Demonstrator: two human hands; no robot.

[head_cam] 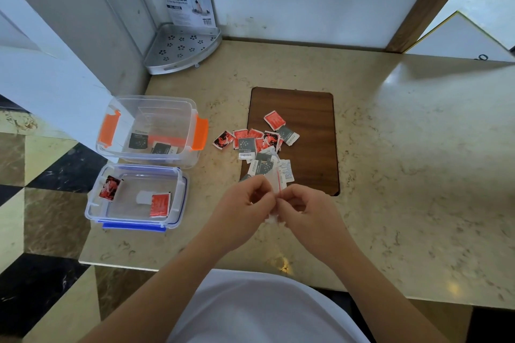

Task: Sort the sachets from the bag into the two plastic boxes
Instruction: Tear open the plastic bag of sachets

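A small clear bag (274,175) with a red seal strip is pinched between my left hand (245,203) and my right hand (303,205), above the counter's front half. Grey sachets show through the bag's upper part. Just beyond it lies a loose pile of red and grey sachets (256,138), partly on a brown wooden board (309,108). At the left stand two open clear boxes. The box with orange clips (195,108) holds two grey sachets. The box with blue clips (182,175) holds two red sachets.
A metal corner rack (181,50) with a printed card stands at the back left against the wall. The marble counter (404,147) ends at a front edge near my body and a left edge beside the boxes, with tiled floor below.
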